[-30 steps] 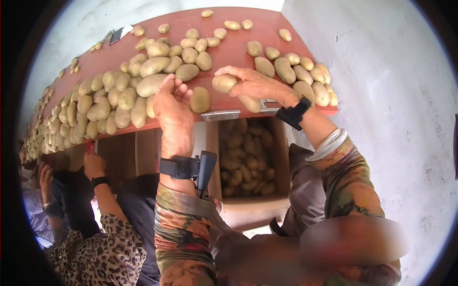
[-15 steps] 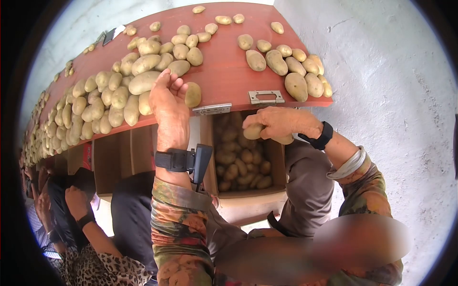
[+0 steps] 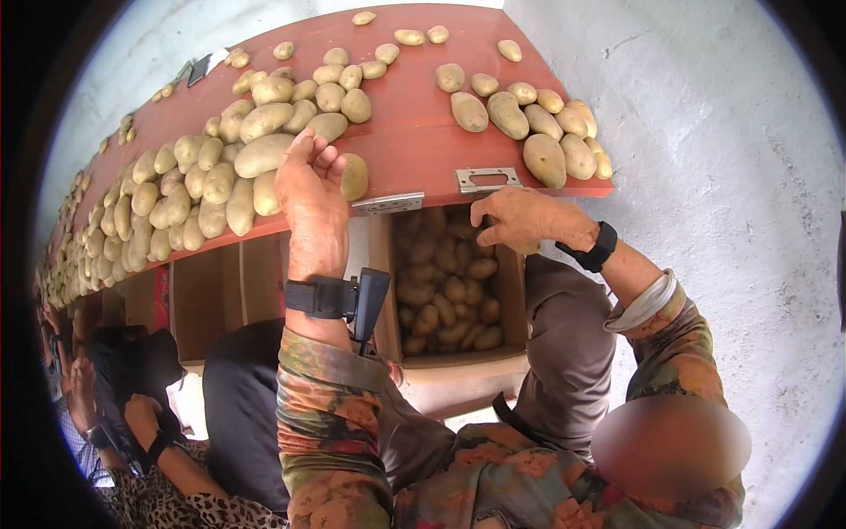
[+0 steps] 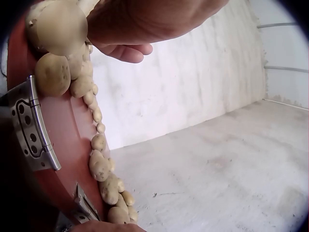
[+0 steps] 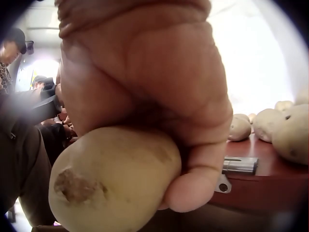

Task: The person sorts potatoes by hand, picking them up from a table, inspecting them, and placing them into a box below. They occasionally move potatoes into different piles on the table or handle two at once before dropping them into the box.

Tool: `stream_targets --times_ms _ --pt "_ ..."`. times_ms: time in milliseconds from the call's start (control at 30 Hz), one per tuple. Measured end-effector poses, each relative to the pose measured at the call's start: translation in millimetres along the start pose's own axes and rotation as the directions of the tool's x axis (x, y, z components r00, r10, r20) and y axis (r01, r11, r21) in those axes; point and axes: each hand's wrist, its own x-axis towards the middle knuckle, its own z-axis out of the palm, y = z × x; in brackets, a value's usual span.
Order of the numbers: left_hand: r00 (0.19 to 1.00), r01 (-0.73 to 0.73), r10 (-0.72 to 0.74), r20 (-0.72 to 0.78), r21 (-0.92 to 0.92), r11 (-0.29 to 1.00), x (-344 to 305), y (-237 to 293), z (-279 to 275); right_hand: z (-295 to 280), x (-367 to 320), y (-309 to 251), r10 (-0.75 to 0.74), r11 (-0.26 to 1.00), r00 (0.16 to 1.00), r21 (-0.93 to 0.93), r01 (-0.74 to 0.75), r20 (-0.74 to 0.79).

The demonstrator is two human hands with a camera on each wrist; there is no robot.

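Observation:
My right hand [image 3: 533, 219] is over the cardboard box under the table edge, its fingers curled round a potato [image 5: 116, 179]. That potato has a rough brown scar and is mostly hidden beneath the hand in the head view. My left hand [image 3: 313, 194] is at the table edge with its fingers loosely bent, beside a large potato [image 3: 263, 155] and a smaller round potato [image 3: 354, 176]. In the left wrist view, the left hand [image 4: 145, 24] shows near the potatoes on the red tabletop.
Potatoes cover the left of the red table [image 3: 405, 150]; a smaller group [image 3: 546, 123] lies at its right end. Metal hinges [image 3: 487, 180] sit along the front edge. The box [image 3: 515, 309] holds many potatoes. A wall [image 3: 687, 176] stands right, other seated people [image 3: 167, 432] left.
My right hand has moved from above the table, holding two potatoes, down to the box; one potato has left its fingertips and one stays in the hand. The left hand stays by the pile.

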Motion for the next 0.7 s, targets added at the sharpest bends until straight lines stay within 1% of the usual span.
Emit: stream_targets --times_ms 67,167,267,333,367,433,467,500,533,567,633,700 --pt "1.000 -0.001 0.001 0.003 0.006 1.000 -1 0 1 -1 -1 1 0.013 1.000 1.000 -0.001 -0.013 -0.008" --pt "1.000 -0.004 0.004 0.009 0.002 1.000 -1 -1 1 -2 -2 0 -0.013 1.000 1.000 -0.008 0.013 -0.016" --pt "1.000 0.000 0.000 0.004 0.020 1.000 -2 0 1 -2 -1 -3 -0.021 1.000 1.000 0.000 0.021 -0.002" --pt "1.000 0.001 -0.001 0.005 0.018 1.000 -2 -1 1 -3 1 -5 0.013 1.000 0.999 0.009 -0.013 0.047" --pt "1.000 0.002 -0.002 0.004 0.017 1.000 -2 -1 1 2 3 -1 0.013 1.000 0.999 0.006 -0.013 0.045" --pt "1.000 0.005 -0.005 0.016 0.009 1.000 -1 -1 -2 17 9 10 -0.015 0.999 0.999 0.045 0.016 -0.035" --pt "1.000 0.010 -0.010 0.029 0.002 1.000 -1 -1 -2 19 8 12 -0.013 0.999 0.999 0.042 0.015 -0.041" --pt "0.999 0.006 -0.006 0.040 -0.005 1.000 -1 -1 -1 20 6 14 -0.093 0.995 0.993 -0.048 0.089 -0.073" --pt "1.000 0.009 -0.009 0.015 0.001 1.000 -2 0 1 19 3 13 -0.172 0.977 0.980 -0.143 0.157 -0.100" --pt "1.000 0.011 -0.011 -0.009 0.006 1.000 -4 1 3 18 1 10 -0.168 0.977 0.980 -0.155 0.150 -0.110" --pt "1.000 0.007 -0.007 -0.003 0.007 1.000 -5 2 4 17 0 4 -0.119 0.986 0.993 -0.112 0.120 0.014" --pt "1.000 0.024 -0.024 0.020 0.000 1.000 -7 3 3 15 2 6 -0.135 0.980 0.991 -0.147 0.131 -0.014"
